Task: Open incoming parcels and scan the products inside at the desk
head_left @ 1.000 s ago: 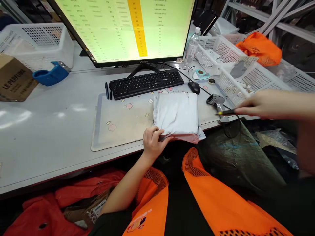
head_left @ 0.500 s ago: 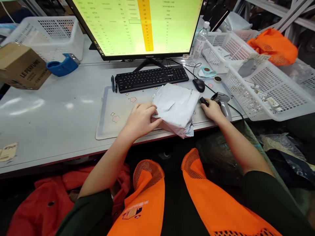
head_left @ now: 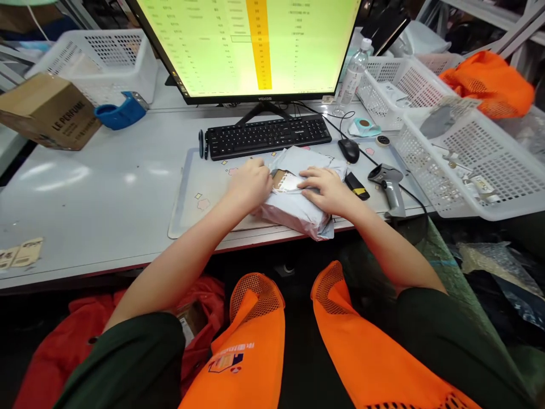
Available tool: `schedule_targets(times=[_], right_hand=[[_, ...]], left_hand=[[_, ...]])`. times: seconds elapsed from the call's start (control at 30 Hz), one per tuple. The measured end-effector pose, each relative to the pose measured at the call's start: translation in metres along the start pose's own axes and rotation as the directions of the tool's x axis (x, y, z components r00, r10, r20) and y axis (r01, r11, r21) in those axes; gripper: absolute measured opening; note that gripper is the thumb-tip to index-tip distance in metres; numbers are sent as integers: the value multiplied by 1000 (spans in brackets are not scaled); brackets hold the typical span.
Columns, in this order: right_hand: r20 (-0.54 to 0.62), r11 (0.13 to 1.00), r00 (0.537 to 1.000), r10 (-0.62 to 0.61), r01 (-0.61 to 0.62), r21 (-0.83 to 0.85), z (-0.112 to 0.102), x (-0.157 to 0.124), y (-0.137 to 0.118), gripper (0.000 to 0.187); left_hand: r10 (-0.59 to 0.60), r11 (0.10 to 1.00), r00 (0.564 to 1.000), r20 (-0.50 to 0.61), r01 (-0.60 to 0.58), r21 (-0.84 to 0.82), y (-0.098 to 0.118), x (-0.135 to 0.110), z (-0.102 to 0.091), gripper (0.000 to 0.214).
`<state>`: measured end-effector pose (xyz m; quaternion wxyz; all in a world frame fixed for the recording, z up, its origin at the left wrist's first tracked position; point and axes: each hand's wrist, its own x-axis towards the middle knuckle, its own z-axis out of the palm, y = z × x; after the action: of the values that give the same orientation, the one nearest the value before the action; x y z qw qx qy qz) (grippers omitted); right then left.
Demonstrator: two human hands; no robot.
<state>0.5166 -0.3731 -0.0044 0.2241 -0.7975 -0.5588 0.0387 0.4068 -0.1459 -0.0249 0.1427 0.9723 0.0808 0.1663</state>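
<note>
At the bottom of the frame, an orange vest is worn. Just past it, in the middle, a white bag is set on a mat by the near edge of the surface. In its top, a wide gap is now pulled open, and a brown and white thing is shown inside. Half a second ago, only a small slit could be seen there, and a black tool was held by the right hand. Now that tool is laid down just right of the bag, so both hands can be used on the gap. The left side of the gap seems to be pinched by the left hand, its fingers curled tight. The right hand is rested on the other side, fingers a bit apart; whether the bag is gripped by it cannot be told. Farther right, a grey scanner is seen. Past the bag, a black keyboard is placed, and a bright screen is stood behind it, at the top.
</note>
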Motion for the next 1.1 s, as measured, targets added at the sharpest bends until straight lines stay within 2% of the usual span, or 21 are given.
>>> schedule_targets(times=[0.1, 0.17, 0.27, 0.33, 0.4, 0.43, 0.47, 0.53, 0.6, 0.63, 0.7, 0.8, 0.87, 0.97, 1.1], right_hand=[[-36, 999, 999, -36, 37, 30, 0, 0, 6, 20], [-64, 995, 993, -100, 101, 14, 0, -6, 9, 24], [-96, 973, 969, -230, 228, -29, -1, -29, 9, 36], [-139, 960, 950, -278, 273, -55, 2, -49, 8, 38], [-213, 958, 934, -286, 282, -52, 9, -65, 8, 36], [-257, 960, 926, -277, 278, -35, 15, -72, 8, 35], [-301, 963, 918, -260, 271, -7, 22, -76, 8, 35], [-386, 966, 899, -207, 249, 63, 38, -80, 9, 38], [-474, 967, 869, -143, 225, 121, 56, -83, 10, 45], [-513, 968, 851, -111, 210, 138, 64, -86, 10, 48], [-569, 978, 821, -56, 159, 132, 78, -97, 10, 50], [-612, 999, 791, -7, 25, 21, 93, -124, 7, 50], [-604, 997, 797, -11, -39, -69, 100, -142, 5, 51], [-523, 993, 850, -53, -12, -121, 101, -156, 3, 48], [-452, 994, 889, -78, 35, -103, 91, -151, 0, 39]], left_hand=[[-38, 998, 997, -61, 41, 48, -32, -27, -9, 30], [-74, 993, 991, -114, 84, 84, -56, -44, -7, 33], [-143, 982, 976, -162, 160, 101, -88, -60, 2, 41], [-172, 978, 970, -174, 189, 92, -97, -62, 6, 46], [-192, 974, 963, -189, 210, 81, -92, -61, 6, 45], [-194, 976, 958, -212, 211, 61, -82, -61, 4, 41], [-181, 981, 954, -239, 192, 24, -68, -61, 0, 34], [-109, 991, 958, -266, 83, -107, -34, -64, -6, 28], [-11, 959, 983, -185, -42, -281, 1, -69, -8, 43], [22, 932, 994, -110, -60, -357, 14, -71, -6, 52], [11, 891, 1000, 25, 1, -454, 31, -75, 2, 65], [-88, 859, 989, 118, 135, -494, 32, -75, 15, 74], [-118, 854, 983, 142, 173, -491, 27, -74, 20, 77], [-78, 853, 981, 175, 156, -498, 20, -73, 18, 72], [28, 880, 972, 233, 87, -468, 12, -75, 16, 65]])
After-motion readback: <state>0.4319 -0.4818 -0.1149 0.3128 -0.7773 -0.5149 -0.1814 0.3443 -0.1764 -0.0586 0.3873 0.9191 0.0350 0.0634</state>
